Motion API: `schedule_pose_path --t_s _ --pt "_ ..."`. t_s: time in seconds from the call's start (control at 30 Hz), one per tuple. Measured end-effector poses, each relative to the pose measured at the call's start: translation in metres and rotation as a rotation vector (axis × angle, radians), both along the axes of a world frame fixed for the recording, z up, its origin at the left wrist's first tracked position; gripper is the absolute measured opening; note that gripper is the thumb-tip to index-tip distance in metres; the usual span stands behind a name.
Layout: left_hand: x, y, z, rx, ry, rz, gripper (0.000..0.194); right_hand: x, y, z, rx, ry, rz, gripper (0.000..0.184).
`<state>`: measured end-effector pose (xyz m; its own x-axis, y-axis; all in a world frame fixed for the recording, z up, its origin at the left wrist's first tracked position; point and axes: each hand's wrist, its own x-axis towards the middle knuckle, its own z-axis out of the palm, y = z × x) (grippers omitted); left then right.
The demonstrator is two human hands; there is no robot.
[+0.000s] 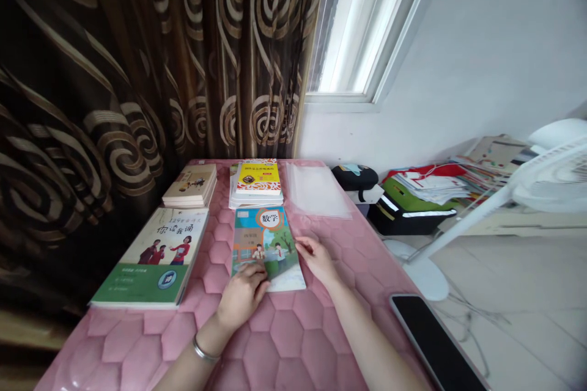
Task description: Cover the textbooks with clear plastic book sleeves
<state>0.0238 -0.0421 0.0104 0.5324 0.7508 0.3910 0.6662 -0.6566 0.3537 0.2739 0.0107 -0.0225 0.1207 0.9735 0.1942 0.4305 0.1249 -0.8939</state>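
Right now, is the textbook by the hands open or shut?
Shut. The textbook lies flat with its illustrated front cover up and no inside pages spread; the left hand overlaps its lower edge.

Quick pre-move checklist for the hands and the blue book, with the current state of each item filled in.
1. Left hand on the blue book: ok, resting on its lower left part.
2. Right hand at the book's right edge: ok; whether it grips the edge: cannot tell.
3. Book closed and lying flat, front cover up: ok.
4. Room between the book and the yellow-topped stack beyond it: not ok, hardly any gap shows.
5. Clear plastic sheets away from both hands: ok, they lie beyond the right hand.
6. Phone clear of the book: ok, it lies apart at the right.
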Motion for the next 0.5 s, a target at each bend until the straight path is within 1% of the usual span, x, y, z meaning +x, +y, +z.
schedule_pose_path --t_s 0.03,0.13,0.23,0.33,0.43,0.5 --pt "0.0013 -0.0024 -0.0001 0.03 0.072 0.003 0.02 -0.0003 -0.0006 0.001 -0.004 -0.003 -0.005 0.034" --pt "0.0053 -0.0076 -0.0016 0.1 0.236 0.025 0.027 -0.0009 -0.0017 0.0033 -0.01 -0.019 -0.016 0.035" --pt "0.0072 -0.0077 -0.0037 0.124 0.26 0.006 0.025 -0.0013 -0.0023 0.0044 -0.002 -0.028 -0.008 0.034" --pt "0.0066 -0.0046 -0.0046 0.112 0.129 -0.006 0.023 -0.0015 -0.0031 0.0048 0.004 -0.029 0.004 0.033" --pt "0.0047 -0.0012 -0.0027 0.033 -0.055 0.037 0.027 -0.0016 -0.0039 0.0054 0.007 -0.016 0.006 0.032" --pt "0.0032 0.0004 0.0 -0.033 -0.136 0.048 0.029 -0.0018 -0.0042 0.0059 0.005 0.0 0.004 0.032"
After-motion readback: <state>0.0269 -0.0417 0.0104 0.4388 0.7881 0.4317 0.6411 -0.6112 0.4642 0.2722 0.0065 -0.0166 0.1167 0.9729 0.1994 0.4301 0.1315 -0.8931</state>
